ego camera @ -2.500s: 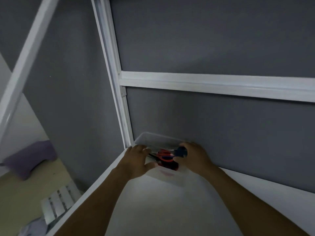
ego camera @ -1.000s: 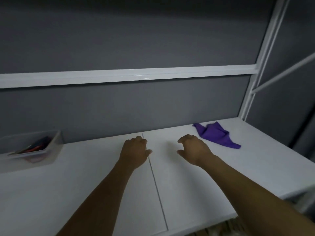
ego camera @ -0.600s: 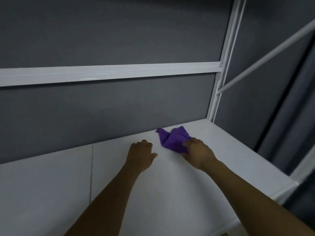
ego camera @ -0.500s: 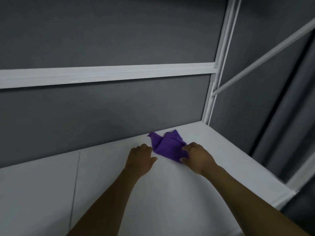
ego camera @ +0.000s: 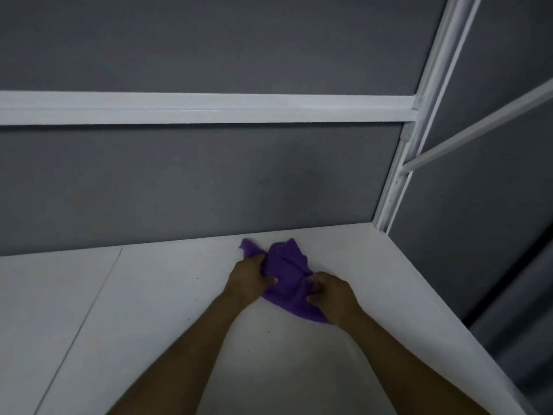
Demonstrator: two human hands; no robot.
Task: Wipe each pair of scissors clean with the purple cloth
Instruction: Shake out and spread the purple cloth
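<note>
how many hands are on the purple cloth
2. The left hand grips the left side of the purple cloth. The right hand pinches its near right part. The cloth lies bunched on the white table, near the back wall.

Room on flat white tabletop (ego camera: 134, 310) left of crumpled purple cloth (ego camera: 287, 271); grey back panel (ego camera: 209, 190), white metal post (ego camera: 389, 202) block rear/rt.

purple cloth (ego camera: 285, 269), near edge probably under hands (ego camera: 250, 280), forearms (ego camera: 179, 369) cut off below

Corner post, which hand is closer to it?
Right. The right hand grips the cloth at its right side, down-left of the post; the left hand grips its left side, farther away.
</note>
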